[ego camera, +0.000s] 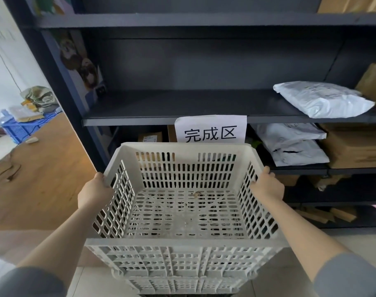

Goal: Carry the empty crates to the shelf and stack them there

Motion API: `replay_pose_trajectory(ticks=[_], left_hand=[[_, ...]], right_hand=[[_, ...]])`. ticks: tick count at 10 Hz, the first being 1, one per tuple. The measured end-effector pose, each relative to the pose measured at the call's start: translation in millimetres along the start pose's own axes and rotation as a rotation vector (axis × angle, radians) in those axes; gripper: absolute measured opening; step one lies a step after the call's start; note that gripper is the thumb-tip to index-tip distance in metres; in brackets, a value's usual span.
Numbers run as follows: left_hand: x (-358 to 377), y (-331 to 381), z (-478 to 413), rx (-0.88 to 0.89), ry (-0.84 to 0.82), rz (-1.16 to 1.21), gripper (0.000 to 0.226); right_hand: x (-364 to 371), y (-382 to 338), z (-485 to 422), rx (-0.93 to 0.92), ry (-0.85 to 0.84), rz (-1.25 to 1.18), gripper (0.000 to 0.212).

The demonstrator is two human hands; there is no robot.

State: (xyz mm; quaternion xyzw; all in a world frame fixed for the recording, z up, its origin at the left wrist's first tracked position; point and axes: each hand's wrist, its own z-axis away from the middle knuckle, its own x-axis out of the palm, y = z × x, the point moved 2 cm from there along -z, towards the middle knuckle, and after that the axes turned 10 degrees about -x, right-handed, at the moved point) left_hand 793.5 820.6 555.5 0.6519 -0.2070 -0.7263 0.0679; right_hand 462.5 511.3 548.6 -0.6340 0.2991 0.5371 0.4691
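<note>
crate carried up to the shelf, not yet set down.
both hands, left hand (95, 190) and right hand (268, 185), grip the empty white crate (182, 202) by its side rims, just near of the dark shelf (182, 106); next, judge a lift and slide onto its bare board.

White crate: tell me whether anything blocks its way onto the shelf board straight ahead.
Nothing visible does. Both hands, left hand and right hand, grip the white crate below the shelf board, whose middle and left are bare. The white parcel lies only at its right end; the paper sign hangs from the front edge.
</note>
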Motion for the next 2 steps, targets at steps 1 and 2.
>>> replay_pose_trajectory(ticks=[1,2], left_hand=[[-10,6,4,0.000,-0.098,0.336,0.048],[-31,-23,3,-0.090,-0.151,0.763,0.061]], right_hand=[[-10,-3,0,-0.125,-0.036,-0.130,0.077],[-24,13,5,-0.294,0.017,-0.323,0.073]])
